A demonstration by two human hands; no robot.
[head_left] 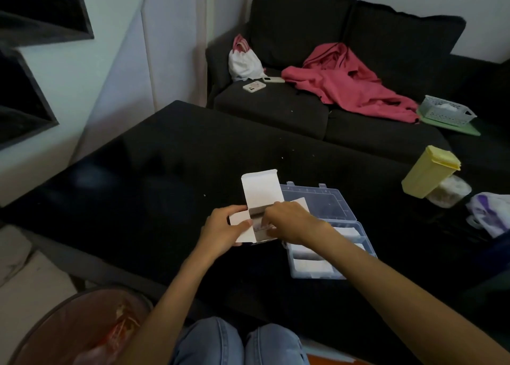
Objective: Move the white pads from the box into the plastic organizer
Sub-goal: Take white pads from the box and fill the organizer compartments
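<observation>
The left hand [222, 230] grips the white box [252, 215] by its near left side, thumb curled over the front edge, holding it with the flaps spread and the tall lid flap standing up at the back. The right hand [289, 221] reaches into the box mouth from the right, fingers bent down inside; something pale shows under the fingertips, probably the white pads [260, 228], but whether the fingers have closed on them I cannot tell.

The plastic organizer [367, 243] lies just beside the box on the right, on the black table [165, 157], lid swung open toward the back, its long side running away from the person. Several white pads already sit in its near compartments. The right hand is plainly the nearer one to it, and the forearm already crosses over the tray, so the coming move looks like a short lift out of the box and a carry rightward and slightly nearer into a free compartment
</observation>
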